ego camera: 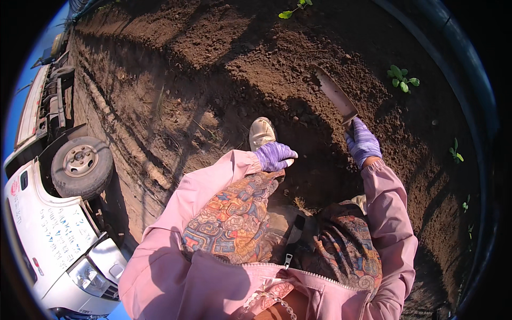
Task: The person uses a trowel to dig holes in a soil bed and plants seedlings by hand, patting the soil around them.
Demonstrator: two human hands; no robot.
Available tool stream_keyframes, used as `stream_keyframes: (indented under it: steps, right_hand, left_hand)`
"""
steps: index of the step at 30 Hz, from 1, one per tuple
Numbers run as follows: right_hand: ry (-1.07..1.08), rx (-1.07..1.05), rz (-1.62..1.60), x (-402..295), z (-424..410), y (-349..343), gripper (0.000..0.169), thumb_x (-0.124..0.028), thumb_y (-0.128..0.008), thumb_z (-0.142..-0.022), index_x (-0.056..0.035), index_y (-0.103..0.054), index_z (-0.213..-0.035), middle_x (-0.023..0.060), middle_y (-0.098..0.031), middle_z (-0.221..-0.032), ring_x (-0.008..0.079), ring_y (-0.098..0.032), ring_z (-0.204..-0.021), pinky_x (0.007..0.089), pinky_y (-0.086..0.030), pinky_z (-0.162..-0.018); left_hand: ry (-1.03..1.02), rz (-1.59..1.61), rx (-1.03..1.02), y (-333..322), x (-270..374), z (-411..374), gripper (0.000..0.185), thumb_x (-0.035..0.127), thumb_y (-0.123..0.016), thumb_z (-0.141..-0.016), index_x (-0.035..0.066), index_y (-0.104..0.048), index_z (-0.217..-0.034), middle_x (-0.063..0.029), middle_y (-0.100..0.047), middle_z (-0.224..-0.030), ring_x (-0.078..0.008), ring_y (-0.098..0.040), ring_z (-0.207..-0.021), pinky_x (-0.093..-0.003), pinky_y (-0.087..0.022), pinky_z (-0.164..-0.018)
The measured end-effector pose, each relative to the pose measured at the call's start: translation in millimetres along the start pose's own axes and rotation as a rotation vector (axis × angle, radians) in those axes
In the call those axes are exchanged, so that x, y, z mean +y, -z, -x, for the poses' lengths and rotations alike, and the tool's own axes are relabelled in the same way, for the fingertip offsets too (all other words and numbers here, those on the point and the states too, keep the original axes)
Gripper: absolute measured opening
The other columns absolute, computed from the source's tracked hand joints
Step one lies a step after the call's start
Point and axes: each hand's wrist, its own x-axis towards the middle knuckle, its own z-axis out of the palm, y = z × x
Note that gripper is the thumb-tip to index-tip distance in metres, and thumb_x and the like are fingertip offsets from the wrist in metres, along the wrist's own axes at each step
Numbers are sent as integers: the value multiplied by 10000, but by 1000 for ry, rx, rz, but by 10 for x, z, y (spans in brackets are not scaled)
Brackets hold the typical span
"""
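Observation:
My right hand [363,142], in a purple-and-white knit glove, is closed around the handle end of a long metal blade like a trowel [336,94]. The blade lies against the loose brown soil [296,60], its far tip at or in the dirt. My left hand [276,156], in a matching glove, rests near my patterned trouser knee [236,216], fingers curled; whether it holds anything cannot be told. A light-coloured shoe [262,134] shows just beyond it. Beyond the blade, to the right, a small leafy green seedling [403,79] grows from the soil.
More seedlings stand at the top [295,10] and right [456,151]. A dark curved pipe or edge [452,52] borders the bed on the right. A shaded hollow lies between my hands. At left stands a white truck [56,232], with a thin log or raised strip [132,148] on the ground nearby.

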Motion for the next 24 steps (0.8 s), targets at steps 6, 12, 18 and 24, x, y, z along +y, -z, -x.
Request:
stream_keyframes:
  steps: [6,12,18,24]
  right_hand:
    - [-8,-79,126,106,-627,205,425,-24,-587,-734,-64,-441,-1131,109,-560,-1023,234,-567,-885,310,-463,-741]
    - [76,-294,72,-331,-357,-162,510,-29,-597,-740,-87,-403,-1208,87,-549,-1012,193,-542,-925,274,-447,-802]
    - [162,-1,8,-472,-1441,-457,387,-206,-603,-748,-117,-453,-1093,140,-569,-950,335,-556,-865,404,-455,-738]
    - [239,-237,-27,-1199,-1796,-442,466,-202,-601,-763,-50,-428,-1168,173,-555,-1041,336,-524,-976,350,-436,-807]
  left_hand:
    - [-24,105,128,32,43,96,249,231,-508,-816,71,-590,-988,-142,-602,-838,-306,-571,-814,-386,-457,-719]
    - [-36,108,157,-2,2,16,266,228,-509,-822,39,-586,-993,-134,-603,-844,-289,-573,-805,-364,-464,-706]
    - [-37,128,195,-3,18,9,247,210,-542,-807,44,-605,-979,-132,-617,-855,-281,-585,-805,-354,-476,-697]
    - [-120,196,293,-43,-36,34,275,239,-520,-812,53,-593,-1001,-129,-610,-868,-294,-572,-817,-367,-470,-719]
